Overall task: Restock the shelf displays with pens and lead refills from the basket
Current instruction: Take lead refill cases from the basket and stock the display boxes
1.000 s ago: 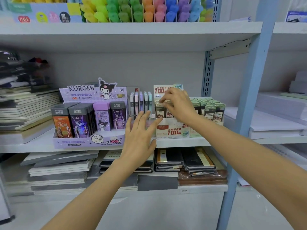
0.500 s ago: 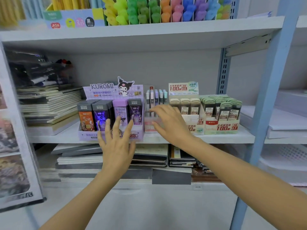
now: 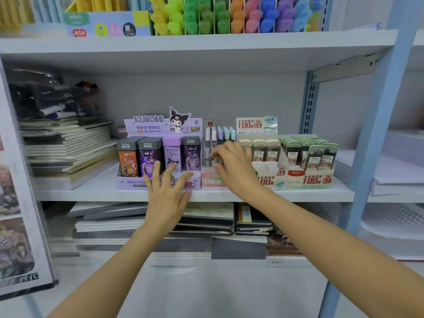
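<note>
Purple card sits just past the left hand [image 3: 166, 196], which floats over the front edge of the white metal shelf [image 3: 91, 195]. Its fingers are spread wide and it holds nothing. That card is the purple Kuromi cardboard display box [image 3: 160, 127]. Its front row has four tall lead refill boxes [image 3: 171, 154]: one orange, two dark purple, one light purple.

The right hand [image 3: 236, 168] is a bit farther in, at the stand of pastel pens [image 3: 220, 135]. Its fingers are bent beside one pen, but I cannot tell if they pinch it. Five pen tops show; the hand hides the rest.

Toward the shelf's right end, three cream-capped clear lead refill cases [image 3: 259, 150] stand in a front row. Past them sit green-capped clear lead refill cases [image 3: 307, 150], packed too tight to count.

The basket is not in sight. I think the job is nearly done, since every display looks full. How much stock is left, I cannot tell.
</note>
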`<state>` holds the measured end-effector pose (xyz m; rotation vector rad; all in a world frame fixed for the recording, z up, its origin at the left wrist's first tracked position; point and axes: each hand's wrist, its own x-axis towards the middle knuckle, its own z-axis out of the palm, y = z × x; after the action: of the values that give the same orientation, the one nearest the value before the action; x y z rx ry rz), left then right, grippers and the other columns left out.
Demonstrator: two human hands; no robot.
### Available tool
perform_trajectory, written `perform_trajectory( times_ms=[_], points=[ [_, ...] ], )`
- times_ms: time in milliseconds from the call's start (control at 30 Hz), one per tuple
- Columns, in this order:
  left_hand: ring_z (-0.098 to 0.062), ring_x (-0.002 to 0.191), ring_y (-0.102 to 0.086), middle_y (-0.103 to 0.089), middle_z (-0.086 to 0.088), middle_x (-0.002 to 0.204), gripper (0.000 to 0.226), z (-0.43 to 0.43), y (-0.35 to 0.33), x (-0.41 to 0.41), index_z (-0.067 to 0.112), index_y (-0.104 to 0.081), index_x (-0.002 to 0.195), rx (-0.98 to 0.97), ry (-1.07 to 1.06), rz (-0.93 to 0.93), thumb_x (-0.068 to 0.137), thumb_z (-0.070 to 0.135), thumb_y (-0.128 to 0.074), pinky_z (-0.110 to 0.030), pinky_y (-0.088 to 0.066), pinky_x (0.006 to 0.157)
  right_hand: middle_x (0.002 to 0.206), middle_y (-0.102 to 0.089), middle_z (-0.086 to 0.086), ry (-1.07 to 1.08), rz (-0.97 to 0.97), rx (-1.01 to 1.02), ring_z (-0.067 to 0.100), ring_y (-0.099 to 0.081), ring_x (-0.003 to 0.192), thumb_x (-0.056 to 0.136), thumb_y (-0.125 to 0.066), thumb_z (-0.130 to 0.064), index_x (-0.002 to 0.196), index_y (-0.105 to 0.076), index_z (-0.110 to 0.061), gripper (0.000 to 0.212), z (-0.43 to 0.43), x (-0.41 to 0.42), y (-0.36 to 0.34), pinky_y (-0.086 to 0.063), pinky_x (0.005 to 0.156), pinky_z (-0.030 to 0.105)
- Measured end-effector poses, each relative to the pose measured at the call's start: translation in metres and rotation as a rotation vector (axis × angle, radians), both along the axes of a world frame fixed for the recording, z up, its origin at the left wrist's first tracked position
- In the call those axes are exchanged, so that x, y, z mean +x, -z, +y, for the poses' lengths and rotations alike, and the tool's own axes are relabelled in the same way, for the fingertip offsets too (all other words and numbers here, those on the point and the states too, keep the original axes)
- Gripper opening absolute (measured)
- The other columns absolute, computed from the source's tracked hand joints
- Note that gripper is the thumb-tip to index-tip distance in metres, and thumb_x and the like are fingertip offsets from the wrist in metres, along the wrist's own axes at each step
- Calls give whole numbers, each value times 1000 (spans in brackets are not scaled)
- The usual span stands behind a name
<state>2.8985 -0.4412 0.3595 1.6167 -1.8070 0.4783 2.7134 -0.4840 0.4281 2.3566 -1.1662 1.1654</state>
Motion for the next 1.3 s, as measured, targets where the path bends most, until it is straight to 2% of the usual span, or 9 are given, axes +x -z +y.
perform_trajectory(
  times_ms=[167, 367, 600, 733, 833, 933, 1033, 1167, 1300],
  points=[
    [-36, 149, 5, -21, -13, 159, 50, -1, 1, -3, 25, -40, 147, -19, -9, 2, 100, 37, -47, -64, 6, 115, 124, -52, -4, -86, -62, 12, 13, -40, 122, 92, -62, -22, 125, -56, -22, 34, 6, -20, -5, -22, 99, 28],
    [-32, 149, -12, -13, -12, 162, 62, 0, -6, -42, 35, -14, 153, -82, 45, -28, 100, 34, -46, -66, 4, 113, 123, -54, -1, 227, 1, 19, 20, -45, 120, 89, -63, -29, 126, -52, -18, 40, 11, -87, 27, -20, 102, 33],
    [-27, 141, -30, -38, -8, 149, 68, -2, -8, -47, 32, -14, 154, -72, 26, -35, 97, 27, -50, -72, 4, 110, 107, -59, -6, 178, 5, 2, 17, -50, 110, 86, -69, -21, 111, -59, -21, 27, -1, -84, 30, -20, 103, 31],
    [-32, 145, -20, -33, -13, 151, 67, -2, -9, -53, 29, -20, 154, -77, 11, -9, 95, 26, -53, -71, 5, 111, 117, -57, -1, 108, -2, -21, 20, -46, 117, 88, -68, -23, 123, -57, -18, 37, 2, -95, 29, -22, 104, 31],
    [-36, 145, -17, -28, -19, 153, 67, 1, -15, -67, 20, -32, 151, -141, 36, 2, 90, 21, -59, -68, 4, 113, 123, -56, 3, 93, -151, -152, 21, -44, 120, 89, -65, -20, 122, -57, -15, 34, 9, -118, 31, -28, 102, 34],
    [-35, 146, -19, -31, -17, 154, 64, 1, -21, -90, 14, -40, 147, -218, 210, -106, 88, 16, -64, -58, -7, 119, 116, -54, 4, 220, -294, -185, 22, -45, 114, 88, -62, -14, 113, -55, -15, 27, 11, -157, 35, -30, 95, 33],
    [-29, 147, -18, -33, -9, 155, 57, -2, -26, -121, 17, -45, 144, -202, 377, -173, 90, 16, -61, -47, -7, 122, 120, -53, 4, 354, -263, -50, 24, -44, 117, 89, -60, -15, 117, -55, -13, 29, 10, -187, 42, -32, 98, 38],
    [-23, 150, -6, -19, -3, 161, 60, -13, -28, -159, 25, -30, 151, -108, 424, -235, 95, 25, -52, -44, 2, 122, 119, -53, 6, 339, -160, -53, 25, -45, 114, 87, -65, -11, 119, -57, -11, 33, 1, -199, 41, -31, 91, 33],
    [-19, 150, 4, -9, 1, 163, 65, -27, -28, -179, 30, -12, 155, -56, 335, -272, 99, 37, -43, -44, 11, 120, 104, -51, -4, 255, -172, -33, 18, -43, 104, 84, -70, -11, 102, -62, -15, 20, -6, -203, 27, -27, 86, 27]
  ],
)
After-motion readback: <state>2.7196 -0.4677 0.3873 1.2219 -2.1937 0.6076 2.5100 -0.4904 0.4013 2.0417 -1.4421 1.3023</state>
